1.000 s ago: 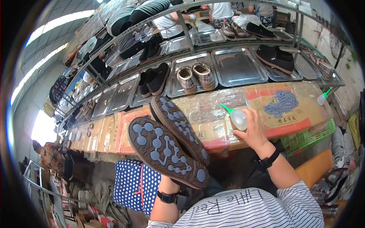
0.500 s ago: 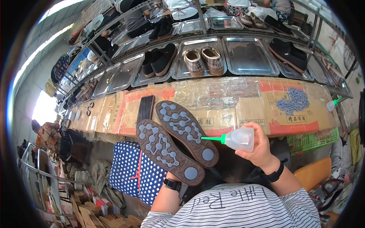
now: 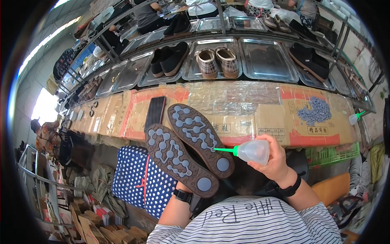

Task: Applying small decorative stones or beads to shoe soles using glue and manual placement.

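Note:
A pair of shoes is turned soles up in front of me, the left shoe [image 3: 168, 152] overlapping the right shoe [image 3: 191, 126]. Their brown soles carry grey-blue dots joined by lines and a big round spot at the end nearest me. My left hand [image 3: 183, 188] supports them from below; its fingers are hidden behind the soles. In my right hand [image 3: 276, 156] is a translucent squeeze bottle [image 3: 254, 152], lying sideways with its green nozzle pointing left. The nozzle tip is at a small dot on the right sole, apparently touching it.
The cardboard-covered bench [image 3: 237, 110] bears a phone [image 3: 155, 112], a heap of grey-blue bits [image 3: 315, 110] and another green-tipped bottle [image 3: 354, 118]. Behind, metal trays [image 3: 268, 61] hold plaid shoes [image 3: 217, 63] and black shoes [image 3: 170, 61]. A polka-dot bag [image 3: 136, 179] lies at left; people work beyond.
The bottle has shifted slightly left and its nozzle now slopes a little, with the tip closer onto the right sole's small dot. The shoes stay nearly in place; the view has shifted slightly.

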`<action>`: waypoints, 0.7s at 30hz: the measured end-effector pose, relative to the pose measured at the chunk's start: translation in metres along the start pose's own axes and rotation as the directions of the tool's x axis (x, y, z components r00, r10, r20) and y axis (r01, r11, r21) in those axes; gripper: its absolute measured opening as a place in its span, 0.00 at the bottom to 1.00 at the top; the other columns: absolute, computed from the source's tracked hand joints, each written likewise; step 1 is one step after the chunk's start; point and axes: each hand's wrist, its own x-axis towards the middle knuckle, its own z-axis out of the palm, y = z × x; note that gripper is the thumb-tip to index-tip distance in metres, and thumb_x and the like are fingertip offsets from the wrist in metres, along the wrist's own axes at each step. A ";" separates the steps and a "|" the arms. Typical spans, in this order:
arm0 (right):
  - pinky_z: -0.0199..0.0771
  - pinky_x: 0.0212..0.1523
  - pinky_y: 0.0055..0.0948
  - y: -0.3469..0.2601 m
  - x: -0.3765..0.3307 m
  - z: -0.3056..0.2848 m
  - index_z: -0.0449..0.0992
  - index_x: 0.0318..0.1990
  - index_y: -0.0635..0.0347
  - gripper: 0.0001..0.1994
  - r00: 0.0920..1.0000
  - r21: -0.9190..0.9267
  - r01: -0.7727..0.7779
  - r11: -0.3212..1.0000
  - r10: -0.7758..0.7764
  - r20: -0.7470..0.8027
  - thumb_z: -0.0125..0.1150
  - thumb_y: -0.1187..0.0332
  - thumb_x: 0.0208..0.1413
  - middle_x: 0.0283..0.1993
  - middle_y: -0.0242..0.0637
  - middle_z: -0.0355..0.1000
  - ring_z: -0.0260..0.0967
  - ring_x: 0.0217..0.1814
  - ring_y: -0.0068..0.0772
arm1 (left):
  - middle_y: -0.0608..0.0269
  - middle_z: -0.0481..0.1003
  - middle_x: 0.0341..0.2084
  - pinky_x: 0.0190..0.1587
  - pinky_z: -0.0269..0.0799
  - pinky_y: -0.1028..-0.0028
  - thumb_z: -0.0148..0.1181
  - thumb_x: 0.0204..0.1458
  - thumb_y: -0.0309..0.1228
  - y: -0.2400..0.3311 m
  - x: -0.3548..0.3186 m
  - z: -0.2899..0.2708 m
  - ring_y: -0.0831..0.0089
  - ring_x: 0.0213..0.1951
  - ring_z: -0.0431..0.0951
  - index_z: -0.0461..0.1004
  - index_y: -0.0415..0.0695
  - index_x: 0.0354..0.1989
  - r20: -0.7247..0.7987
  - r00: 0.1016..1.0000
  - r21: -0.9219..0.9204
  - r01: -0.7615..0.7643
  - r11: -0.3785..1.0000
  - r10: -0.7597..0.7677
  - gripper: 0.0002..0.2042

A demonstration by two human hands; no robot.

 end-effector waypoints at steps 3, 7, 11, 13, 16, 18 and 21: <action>0.76 0.45 0.32 0.000 0.000 0.002 0.65 0.55 0.61 0.35 1.000 -0.029 0.007 1.000 -0.007 0.005 0.79 0.69 0.38 0.46 0.42 0.73 0.76 0.44 0.39 | 0.53 0.75 0.50 0.53 0.73 0.63 0.48 0.61 0.38 -0.004 0.010 0.003 0.60 0.49 0.76 0.70 0.40 0.57 0.003 1.000 0.029 -0.010 1.000 0.010 0.19; 0.77 0.44 0.32 -0.001 0.001 0.004 0.66 0.54 0.61 0.35 1.000 -0.057 0.029 0.998 -0.029 0.007 0.79 0.69 0.37 0.46 0.42 0.73 0.76 0.44 0.40 | 0.53 0.75 0.50 0.53 0.72 0.63 0.48 0.61 0.37 -0.011 0.007 -0.013 0.60 0.49 0.76 0.70 0.41 0.57 0.005 1.000 0.067 -0.025 0.997 0.025 0.19; 0.77 0.43 0.31 -0.004 0.006 0.003 0.66 0.55 0.61 0.36 0.995 -0.121 0.096 0.988 -0.091 0.040 0.80 0.69 0.37 0.46 0.42 0.73 0.76 0.43 0.39 | 0.53 0.74 0.50 0.53 0.72 0.63 0.49 0.61 0.37 -0.015 0.009 -0.024 0.60 0.50 0.75 0.70 0.41 0.57 -0.001 0.999 0.110 -0.040 0.993 0.040 0.19; 0.77 0.43 0.31 -0.003 0.005 0.003 0.66 0.55 0.61 0.36 0.992 -0.136 0.118 0.984 -0.110 0.063 0.80 0.70 0.36 0.46 0.42 0.73 0.76 0.42 0.38 | 0.53 0.74 0.50 0.53 0.72 0.63 0.49 0.61 0.37 -0.021 0.011 -0.020 0.60 0.50 0.75 0.70 0.41 0.57 -0.007 0.999 0.129 -0.045 0.991 0.046 0.19; 0.76 0.45 0.28 0.003 0.002 0.008 0.65 0.55 0.62 0.35 0.996 0.039 -0.044 0.998 0.041 0.081 0.79 0.70 0.38 0.46 0.39 0.73 0.75 0.44 0.32 | 0.53 0.74 0.51 0.53 0.72 0.63 0.49 0.60 0.37 -0.026 0.011 -0.027 0.60 0.50 0.75 0.70 0.41 0.57 -0.008 0.999 0.163 -0.051 0.985 0.053 0.19; 0.73 0.47 0.26 0.004 0.000 0.017 0.65 0.56 0.62 0.35 0.948 0.481 -0.314 0.819 0.245 0.202 0.79 0.70 0.41 0.48 0.36 0.72 0.72 0.47 0.26 | 0.53 0.74 0.51 0.54 0.72 0.63 0.49 0.60 0.37 -0.030 0.018 -0.019 0.60 0.50 0.75 0.70 0.41 0.57 -0.016 0.998 0.185 -0.058 0.981 0.062 0.19; 0.72 0.50 0.26 -0.004 0.001 0.024 0.64 0.57 0.62 0.34 0.972 0.475 -0.209 0.855 0.127 0.200 0.78 0.70 0.42 0.49 0.34 0.71 0.69 0.50 0.23 | 0.53 0.74 0.51 0.54 0.72 0.63 0.50 0.60 0.37 -0.032 0.006 -0.030 0.60 0.50 0.75 0.70 0.41 0.57 -0.043 0.996 0.217 -0.069 0.974 0.080 0.19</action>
